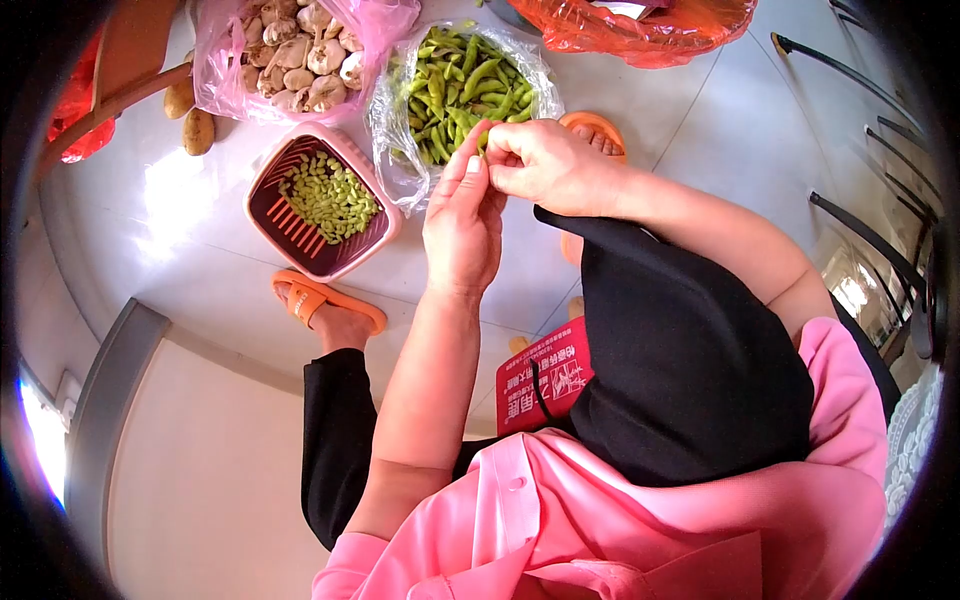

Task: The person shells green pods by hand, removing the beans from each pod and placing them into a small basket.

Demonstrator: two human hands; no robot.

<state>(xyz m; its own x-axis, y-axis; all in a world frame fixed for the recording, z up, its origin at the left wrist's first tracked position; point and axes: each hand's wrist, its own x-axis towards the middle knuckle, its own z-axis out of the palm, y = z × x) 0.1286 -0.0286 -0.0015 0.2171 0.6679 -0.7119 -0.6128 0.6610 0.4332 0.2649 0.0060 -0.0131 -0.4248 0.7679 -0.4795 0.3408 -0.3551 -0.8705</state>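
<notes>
My left hand [463,225] and my right hand [550,165] meet fingertip to fingertip over the near edge of a clear plastic bag. Both are closed in a pinch on an edamame pod [483,142], of which only a sliver of green shows between the fingers. Behind them the clear bag [395,150] lies open, full of green edamame pods [465,85]. To the left of my hands, a pink plastic basket [262,215] with a slotted, dark inside holds a layer of shelled green beans [335,200].
A pink bag [225,75] of garlic bulbs [325,55] stands at the back left, beside potatoes [198,132]. An orange-red bag [650,35] is at the back. Dark metal legs [860,235] rise on the right. A red printed box [540,385] sits between my legs.
</notes>
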